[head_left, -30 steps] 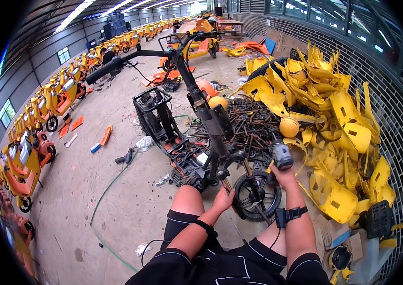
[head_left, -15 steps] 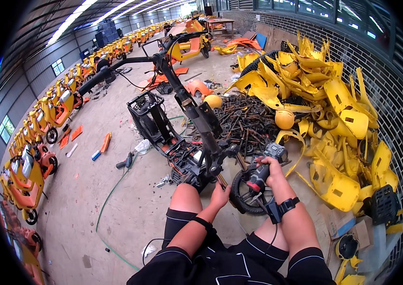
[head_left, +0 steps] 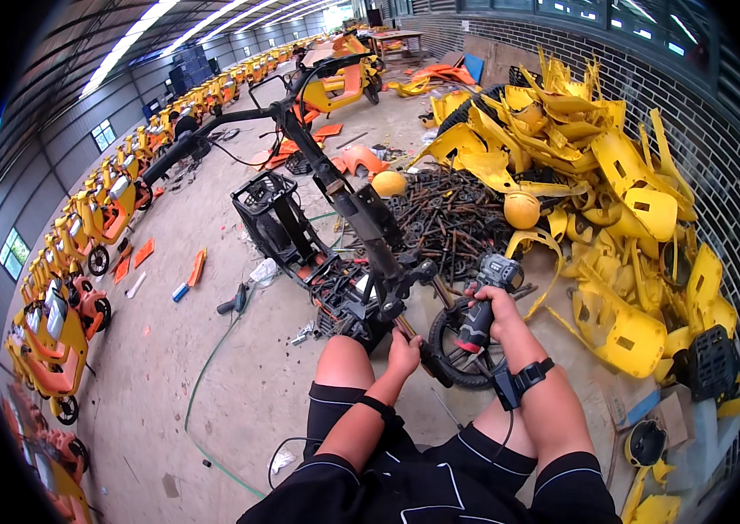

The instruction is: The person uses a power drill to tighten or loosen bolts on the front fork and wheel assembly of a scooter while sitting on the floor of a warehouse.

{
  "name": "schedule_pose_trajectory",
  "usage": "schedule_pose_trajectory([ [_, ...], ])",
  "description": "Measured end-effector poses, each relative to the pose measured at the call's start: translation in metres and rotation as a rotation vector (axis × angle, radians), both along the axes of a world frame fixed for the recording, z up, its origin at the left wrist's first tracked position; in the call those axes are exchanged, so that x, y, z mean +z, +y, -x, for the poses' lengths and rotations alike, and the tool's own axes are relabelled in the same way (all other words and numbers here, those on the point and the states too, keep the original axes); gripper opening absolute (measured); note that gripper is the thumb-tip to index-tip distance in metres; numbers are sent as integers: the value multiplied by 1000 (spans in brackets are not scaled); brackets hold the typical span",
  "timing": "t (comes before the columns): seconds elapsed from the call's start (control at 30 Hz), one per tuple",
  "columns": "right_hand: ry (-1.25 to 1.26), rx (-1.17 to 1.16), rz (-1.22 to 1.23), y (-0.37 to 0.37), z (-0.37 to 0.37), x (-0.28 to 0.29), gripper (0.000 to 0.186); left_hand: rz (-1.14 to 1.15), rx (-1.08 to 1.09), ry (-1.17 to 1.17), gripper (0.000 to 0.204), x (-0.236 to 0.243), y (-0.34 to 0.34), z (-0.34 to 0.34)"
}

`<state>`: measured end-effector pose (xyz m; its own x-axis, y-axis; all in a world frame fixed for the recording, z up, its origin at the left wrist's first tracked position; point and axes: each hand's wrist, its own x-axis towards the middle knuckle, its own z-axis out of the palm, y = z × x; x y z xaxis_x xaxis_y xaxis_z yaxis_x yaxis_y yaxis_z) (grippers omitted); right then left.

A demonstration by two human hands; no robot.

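Before me stands a stripped black scooter frame [head_left: 273, 218] with handlebar, front fork [head_left: 447, 293] and spoked front wheel [head_left: 461, 375]. My left hand [head_left: 404, 351] is closed on the fork's left tube, low beside the wheel. My right hand [head_left: 498, 310] grips a grey cordless drill [head_left: 501, 271] with a black-and-red battery, held upright above the wheel at the fork's right side; the drill's tip is too small to make out.
Yellow body panels [head_left: 623, 314] heap along the brick wall at right, beside dark rusty metal parts [head_left: 440, 218]. Rows of yellow scooters [head_left: 64, 349] line the left. Another power tool [head_left: 230, 304], a green hose [head_left: 199, 384] and orange panels [head_left: 144, 250] lie on the floor.
My right hand has turned the drill and brought it left, nearer the fork, so its battery now shows. My left hand stays on the tube. The view has shifted slightly.
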<state>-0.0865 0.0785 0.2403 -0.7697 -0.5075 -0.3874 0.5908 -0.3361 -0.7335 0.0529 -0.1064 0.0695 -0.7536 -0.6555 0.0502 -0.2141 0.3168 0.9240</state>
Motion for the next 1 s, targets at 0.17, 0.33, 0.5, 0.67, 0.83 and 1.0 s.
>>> schedule_pose_trajectory([
  [0.17,44,-18,-49,12,-4,-5,28,-36,26,-103,39,15,10,8],
  [0.33,83,45,-76,7,-19,-3,28,-174,53,-74,36,-20,-20,11],
  [0.5,165,93,-156,12,-33,3,33,-145,70,3,33,-42,-23,19],
  [0.67,217,122,-212,4,-45,4,25,-94,66,7,33,-44,-29,16],
  [0.83,298,158,-285,2,-50,6,29,-51,89,-30,25,-41,-20,17],
  [1.0,399,191,-300,-4,-49,5,28,-29,74,11,38,-47,-34,19],
])
